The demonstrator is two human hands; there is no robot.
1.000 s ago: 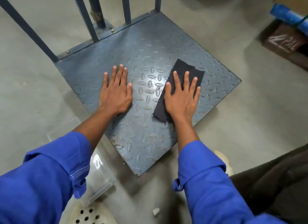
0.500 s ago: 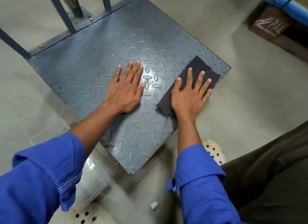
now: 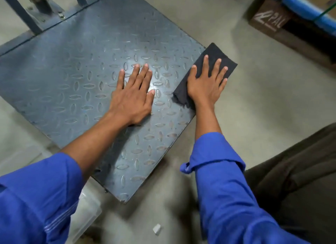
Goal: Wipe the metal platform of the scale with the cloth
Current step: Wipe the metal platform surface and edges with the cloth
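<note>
Pressing cloth (image 3: pixel 213 51), right hand (image 3: pixel 205 87) flat

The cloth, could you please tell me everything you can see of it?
The cloth is dark, nearly black soft-looking fabric, a rough rectangle with a rumpled near end. It lies flat at the platform's right corner, its far part reaching past the edge. The right hand presses on it with spread, straight fingers.

Bright blue long sleeves (image 3: pixel 223 180) pushed up the forearms, loose cuffs, bare hands (image 3: pixel 131 98), dark brown trousers (image 3: pixel 298 180)
</note>
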